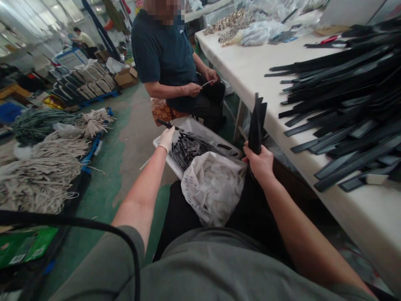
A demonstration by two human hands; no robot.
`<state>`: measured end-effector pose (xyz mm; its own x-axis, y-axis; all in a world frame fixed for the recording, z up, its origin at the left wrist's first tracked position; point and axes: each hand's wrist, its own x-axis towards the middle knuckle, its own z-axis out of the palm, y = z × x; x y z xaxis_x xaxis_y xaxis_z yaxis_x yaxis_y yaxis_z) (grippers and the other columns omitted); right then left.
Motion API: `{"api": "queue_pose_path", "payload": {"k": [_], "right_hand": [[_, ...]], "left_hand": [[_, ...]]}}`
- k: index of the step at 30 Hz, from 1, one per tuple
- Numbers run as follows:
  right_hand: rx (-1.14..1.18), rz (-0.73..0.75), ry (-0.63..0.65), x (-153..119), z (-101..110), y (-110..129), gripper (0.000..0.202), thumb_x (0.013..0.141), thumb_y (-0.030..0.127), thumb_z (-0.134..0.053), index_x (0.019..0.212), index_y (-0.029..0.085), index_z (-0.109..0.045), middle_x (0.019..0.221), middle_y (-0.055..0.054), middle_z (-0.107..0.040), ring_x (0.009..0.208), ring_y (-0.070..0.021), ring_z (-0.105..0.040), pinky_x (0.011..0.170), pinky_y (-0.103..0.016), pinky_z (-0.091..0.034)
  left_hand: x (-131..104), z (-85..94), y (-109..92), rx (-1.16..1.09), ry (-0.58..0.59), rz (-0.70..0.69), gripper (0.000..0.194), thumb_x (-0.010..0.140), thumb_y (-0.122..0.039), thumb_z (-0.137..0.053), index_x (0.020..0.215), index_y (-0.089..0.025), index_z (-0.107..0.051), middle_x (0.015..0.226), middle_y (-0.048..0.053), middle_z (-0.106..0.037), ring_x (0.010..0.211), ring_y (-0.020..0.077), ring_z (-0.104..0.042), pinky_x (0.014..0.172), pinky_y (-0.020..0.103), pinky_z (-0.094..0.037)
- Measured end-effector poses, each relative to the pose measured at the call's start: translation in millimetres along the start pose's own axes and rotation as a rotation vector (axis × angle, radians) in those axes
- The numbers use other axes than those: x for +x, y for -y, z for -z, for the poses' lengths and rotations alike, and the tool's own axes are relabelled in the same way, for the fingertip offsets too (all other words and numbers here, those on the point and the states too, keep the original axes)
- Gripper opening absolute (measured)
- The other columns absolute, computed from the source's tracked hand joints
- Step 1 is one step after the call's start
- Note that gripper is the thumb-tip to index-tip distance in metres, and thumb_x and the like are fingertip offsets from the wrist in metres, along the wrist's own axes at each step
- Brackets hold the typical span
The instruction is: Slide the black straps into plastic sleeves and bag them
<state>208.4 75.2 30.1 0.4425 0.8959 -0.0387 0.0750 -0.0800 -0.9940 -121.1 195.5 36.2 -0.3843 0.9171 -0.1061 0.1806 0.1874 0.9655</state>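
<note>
My right hand [259,161] is closed around a bundle of flat black straps [257,125], held upright beside the table edge. My left hand [167,139], in a pale glove, is over the left side of a white plastic crate [177,167]. A thin black strip [163,123] sticks out past its fingers, which look closed on it, though the grip is partly hidden. Many black strip pieces [191,146] lie loose in the crate. On my lap, against the crate, rests a white woven bag [216,184] full of whitish scraps.
A long white table [238,62] on my right bears a big pile of black straps [351,92]. A seated person [169,54] faces the crate, holding a thin strip. Bundles of pale cords [46,167] lie on a pallet at left. A cardboard box [126,77] stands behind.
</note>
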Motion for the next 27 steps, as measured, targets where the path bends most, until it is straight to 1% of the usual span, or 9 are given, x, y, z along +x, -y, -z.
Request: {"api": "queue_pose_path", "payload": {"k": [3, 6, 9, 11, 14, 16, 19, 23, 27], "right_hand": [[0.032, -0.052, 0.031, -18.9, 18.5, -8.1, 0.032, 0.065, 0.043, -0.076, 0.080, 0.015, -0.068, 0.060, 0.000, -0.061, 0.042, -0.0116, -0.050, 0.042, -0.026, -0.038], [0.089, -0.101, 0.207, -43.1, 39.0, -4.9, 0.028, 0.067, 0.042, -0.075, 0.068, 0.016, -0.065, 0.058, -0.001, -0.061, 0.044, -0.0106, -0.047, 0.045, -0.026, -0.038], [0.212, -0.233, 0.426, -66.5, 54.4, -0.8, 0.034, 0.073, 0.046, -0.072, 0.061, 0.017, -0.060, 0.053, 0.000, -0.053, 0.043, -0.0100, -0.044, 0.043, -0.026, -0.033], [0.318, -0.324, 0.542, -80.8, 59.8, -1.3, 0.037, 0.074, 0.048, -0.071, 0.059, 0.017, -0.057, 0.052, 0.002, -0.048, 0.042, -0.0089, -0.039, 0.042, -0.026, -0.030], [0.443, -0.408, 0.626, -98.0, 60.7, -6.6, 0.040, 0.074, 0.051, -0.071, 0.059, 0.018, -0.054, 0.053, 0.003, -0.043, 0.041, -0.0075, -0.033, 0.042, -0.026, -0.029], [0.463, -0.446, 0.640, -105.6, 58.7, -11.4, 0.040, 0.074, 0.051, -0.071, 0.060, 0.018, -0.054, 0.053, 0.003, -0.043, 0.042, -0.0074, -0.032, 0.043, -0.025, -0.029], [0.452, -0.494, 0.627, -111.6, 55.2, -17.9, 0.039, 0.073, 0.051, -0.071, 0.060, 0.018, -0.054, 0.053, 0.003, -0.045, 0.043, -0.0079, -0.035, 0.043, -0.025, -0.031], [0.475, -0.559, 0.562, -114.3, 51.7, -24.2, 0.036, 0.069, 0.047, -0.076, 0.063, 0.017, -0.056, 0.055, 0.001, -0.052, 0.042, -0.0076, -0.037, 0.042, -0.024, -0.032], [0.452, -0.518, 0.541, -112.5, 46.8, -25.8, 0.032, 0.073, 0.046, -0.073, 0.067, 0.016, -0.062, 0.051, 0.001, -0.052, 0.042, -0.0085, -0.040, 0.042, -0.024, -0.033]], "left_hand": [[-49.0, -8.8, 49.1, 0.063, 0.103, 0.159, 0.043, 0.078, -0.057, -0.062, 0.095, -0.017, -0.065, 0.096, 0.010, -0.070, 0.088, 0.0196, -0.066, 0.077, 0.031, -0.049], [-114.9, -13.9, 89.0, 0.190, 0.392, 0.202, 0.043, 0.079, -0.057, -0.060, 0.085, -0.015, -0.069, 0.088, 0.011, -0.072, 0.080, 0.0201, -0.066, 0.075, 0.031, -0.049], [-169.3, -20.8, 111.3, 0.321, 0.524, 0.129, 0.035, 0.075, -0.050, -0.067, 0.079, -0.016, -0.073, 0.086, 0.009, -0.073, 0.086, 0.0238, -0.066, 0.082, 0.033, -0.048], [-188.9, -29.4, 117.7, 0.447, 0.525, 0.002, 0.037, 0.077, -0.049, -0.068, 0.092, -0.017, -0.074, 0.096, 0.009, -0.073, 0.093, 0.0246, -0.065, 0.088, 0.033, -0.047], [-194.1, -48.0, 119.6, 0.642, 0.511, -0.192, 0.047, 0.077, -0.050, -0.069, 0.110, -0.017, -0.071, 0.108, 0.012, -0.071, 0.100, 0.0261, -0.063, 0.093, 0.036, -0.044], [-189.0, -59.7, 117.6, 0.715, 0.548, -0.243, 0.036, 0.076, -0.043, -0.072, 0.101, -0.017, -0.074, 0.106, 0.012, -0.071, 0.103, 0.0265, -0.062, 0.096, 0.036, -0.043], [-182.0, -65.5, 108.9, 0.675, 0.572, -0.198, 0.015, 0.078, -0.032, -0.070, 0.082, -0.019, -0.075, 0.094, 0.008, -0.073, 0.097, 0.0233, -0.063, 0.093, 0.033, -0.044], [-183.8, -46.1, 84.4, 0.451, 0.514, -0.095, 0.025, 0.079, -0.041, -0.066, 0.071, -0.018, -0.072, 0.075, 0.002, -0.069, 0.079, 0.0187, -0.063, 0.082, 0.029, -0.047], [-197.8, -16.8, 54.7, 0.035, 0.470, 0.152, 0.040, 0.070, -0.055, -0.071, 0.070, -0.015, -0.067, 0.067, 0.000, -0.064, 0.067, 0.0160, -0.061, 0.073, 0.030, -0.051]]}}
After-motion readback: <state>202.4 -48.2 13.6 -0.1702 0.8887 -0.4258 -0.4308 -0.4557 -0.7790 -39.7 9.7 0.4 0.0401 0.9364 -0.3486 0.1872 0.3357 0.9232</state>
